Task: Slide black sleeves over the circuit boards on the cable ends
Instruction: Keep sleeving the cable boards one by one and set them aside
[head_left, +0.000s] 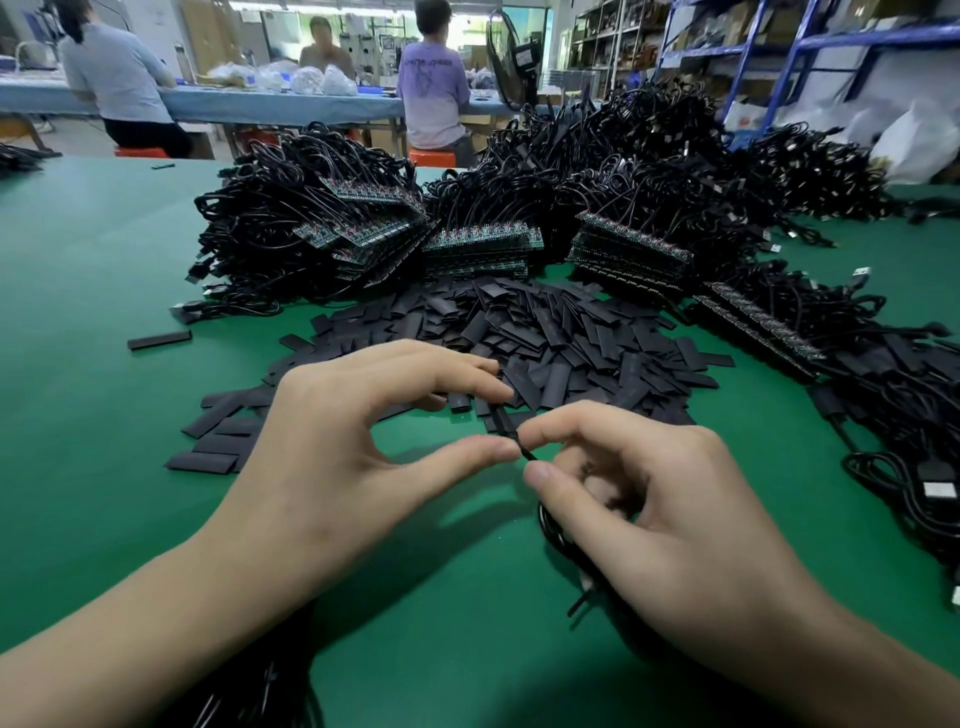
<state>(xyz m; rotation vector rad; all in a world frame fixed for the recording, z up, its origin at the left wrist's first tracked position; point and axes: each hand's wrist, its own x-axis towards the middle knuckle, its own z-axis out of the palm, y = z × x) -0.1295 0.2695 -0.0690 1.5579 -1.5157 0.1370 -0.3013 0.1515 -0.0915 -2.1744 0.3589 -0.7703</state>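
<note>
My left hand pinches a flat black sleeve between thumb and fingers, seen edge-on just above the green mat. My right hand pinches the near end of the same piece, and a black cable trails down under its palm. The board inside cannot be seen. A heap of loose black sleeves lies just beyond my fingers. Stacks of green circuit boards on cables stand behind the heap.
Big tangles of black cables fill the far side of the green mat. Sleeved cables with USB plugs lie at the right. A lone sleeve lies to the left. Three people sit at a far bench.
</note>
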